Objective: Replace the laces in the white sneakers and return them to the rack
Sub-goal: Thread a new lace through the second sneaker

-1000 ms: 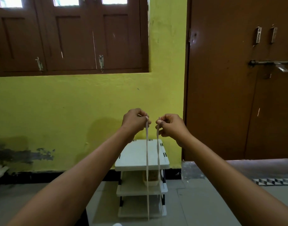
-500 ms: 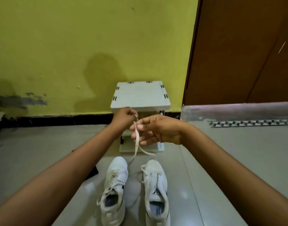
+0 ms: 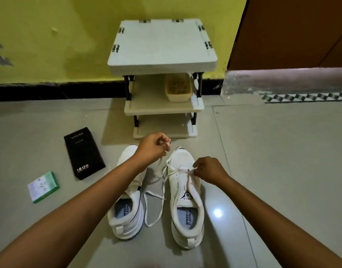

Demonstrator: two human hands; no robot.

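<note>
Rack (image 3: 162, 55): white, three shelves, against the wall just beyond my hands.
Sneakers: right sneaker (image 3: 186, 198) under my right hand; left sneaker (image 3: 127, 209) beneath my left forearm, both on the floor.
Black box (image 3: 84, 152): left of my left hand.
Left hand (image 3: 151, 147): pinching one lace (image 3: 160, 164) end, raised.
Right hand (image 3: 209, 169): pinching the lace at the right sneaker's eyelets.

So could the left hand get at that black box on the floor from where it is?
Probably yes: the black box lies on open floor left of the left hand, nothing between, though that hand is pinching a lace.
</note>
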